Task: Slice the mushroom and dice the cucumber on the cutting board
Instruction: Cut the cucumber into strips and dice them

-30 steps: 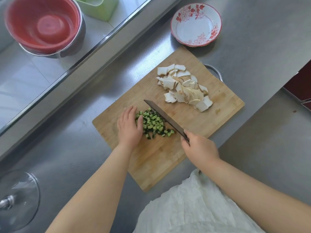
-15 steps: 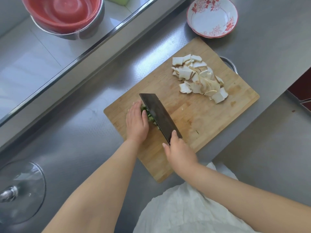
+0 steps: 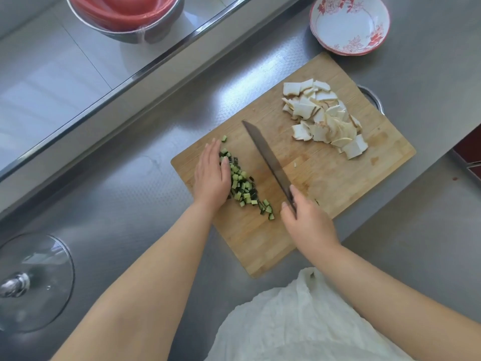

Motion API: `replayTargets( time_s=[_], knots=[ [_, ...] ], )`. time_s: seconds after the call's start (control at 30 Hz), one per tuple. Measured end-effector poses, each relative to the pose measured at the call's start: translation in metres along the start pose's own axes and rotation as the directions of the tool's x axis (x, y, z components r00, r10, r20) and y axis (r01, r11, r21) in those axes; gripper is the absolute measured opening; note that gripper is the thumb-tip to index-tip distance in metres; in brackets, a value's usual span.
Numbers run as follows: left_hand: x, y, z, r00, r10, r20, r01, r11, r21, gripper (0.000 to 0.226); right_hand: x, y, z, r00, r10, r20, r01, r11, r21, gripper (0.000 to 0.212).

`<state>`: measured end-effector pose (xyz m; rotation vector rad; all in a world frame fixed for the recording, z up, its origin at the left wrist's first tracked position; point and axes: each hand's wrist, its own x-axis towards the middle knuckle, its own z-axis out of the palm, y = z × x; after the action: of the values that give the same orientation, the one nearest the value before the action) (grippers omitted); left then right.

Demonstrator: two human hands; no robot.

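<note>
1. A glass pot lid with a metal knob lies on the steel counter at the far left.
2. A steel bowl holding a red basin sits on the raised ledge at the top, behind the counter's rim.
3. The wooden cutting board lies at an angle on the counter, its near corner close to the person's white garment.
4. The left hand lies flat on the board's left part, fingers straight and together, its thumb side touching the cucumber pile; it grips nothing.
5. The diced cucumber forms a narrow, slanting row of small green cubes on the board, between the left hand and the knife; one cube lies apart near the fingertips.
6. The knife stands edge-down, its blade just beside the cucumber row with a strip of bare board between them; I cannot tell whether the edge touches the wood.
7. The right hand grips the knife handle, fingers curled round it and thumb alongside the blade's base.
8. The sliced mushroom lies in a loose white heap on the board's far right part, well apart from the knife.
9. A white bowl with a red floral pattern stands on the counter just beyond the board's far corner.
</note>
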<state>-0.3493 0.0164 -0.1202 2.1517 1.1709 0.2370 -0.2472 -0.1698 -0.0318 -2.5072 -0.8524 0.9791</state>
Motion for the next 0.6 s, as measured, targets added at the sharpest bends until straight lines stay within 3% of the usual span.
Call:
replayTargets(
  time_s=[0.2, 0.37, 0.5, 0.6],
  knots=[
    [0.036, 0.008, -0.004, 0.987, 0.052, 0.149, -0.066, 0.994, 0.085, 0.053, 0.001, 0.016, -0.011, 0.985, 0.159, -0.070, -0.160, 0.987, -0.007, 0.053],
    [0.035, 0.012, -0.002, 0.967, 0.145, 0.208, -0.170, 0.980, 0.107, 0.049, -0.019, 0.004, 0.011, 0.995, 0.078, 0.070, -0.083, 0.994, 0.077, 0.054],
    [0.011, 0.015, -0.005, 0.987, 0.127, 0.102, -0.121, 0.991, -0.063, 0.037, -0.023, 0.001, 0.016, 0.989, -0.025, 0.145, 0.002, 0.988, 0.155, 0.052],
    [0.001, 0.015, -0.006, 0.997, 0.075, 0.036, -0.070, 0.990, -0.119, 0.040, -0.020, 0.008, 0.004, 0.994, 0.003, 0.109, -0.031, 0.966, 0.255, 0.047]
  ],
)
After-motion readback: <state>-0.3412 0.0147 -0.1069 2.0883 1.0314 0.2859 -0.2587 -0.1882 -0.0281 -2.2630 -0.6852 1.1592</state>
